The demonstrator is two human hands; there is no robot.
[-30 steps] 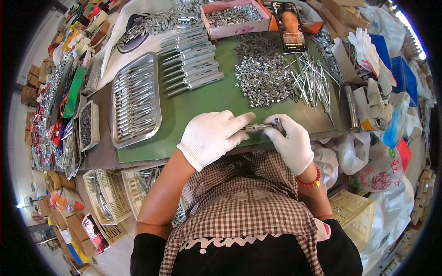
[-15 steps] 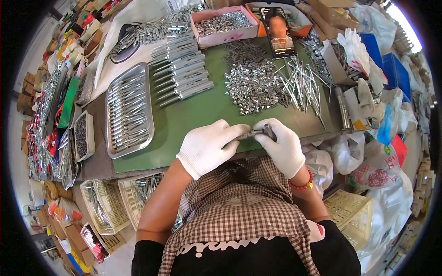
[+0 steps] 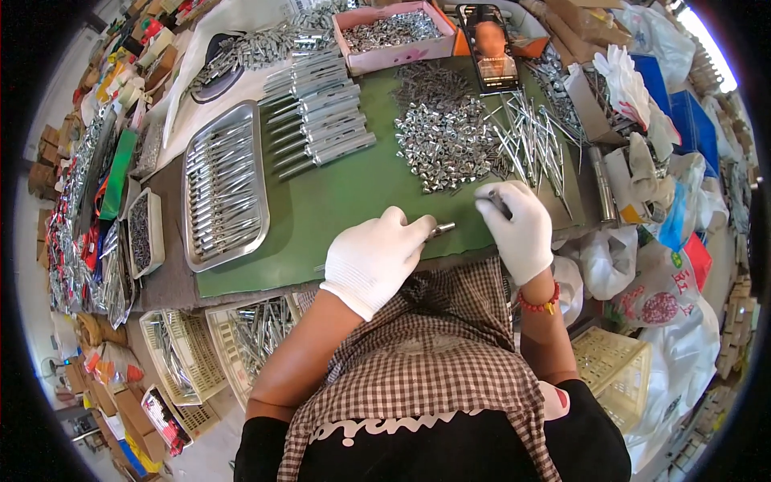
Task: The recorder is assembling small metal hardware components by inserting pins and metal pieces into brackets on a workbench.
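Gripping one metal rod (image 3: pixel 443 229), your left hand (image 3: pixel 376 259) was closed around it above the near part of one green mat (image 3: pixel 313 221), the bright end poking out to the right. Your right hand (image 3: pixel 520 229), apart from that end, was curled around one dark tube (image 3: pixel 501 206); how tightly, I could not tell. You wore two white gloves (image 3: pixel 365 277) and one red bracelet (image 3: pixel 536 304). To your left was one steel tray (image 3: pixel 265 210) of slim pieces too crowded to count, with one row of thicker tools (image 3: pixel 341 146) beside it. Beyond your hands lay one heap of small caps (image 3: pixel 444 145), one heap of thin sticks (image 3: pixel 536 145), one phone (image 3: pixel 491 52) and one pink box (image 3: pixel 401 58). You had three cream baskets (image 3: pixel 614 363) below: two left, one right.
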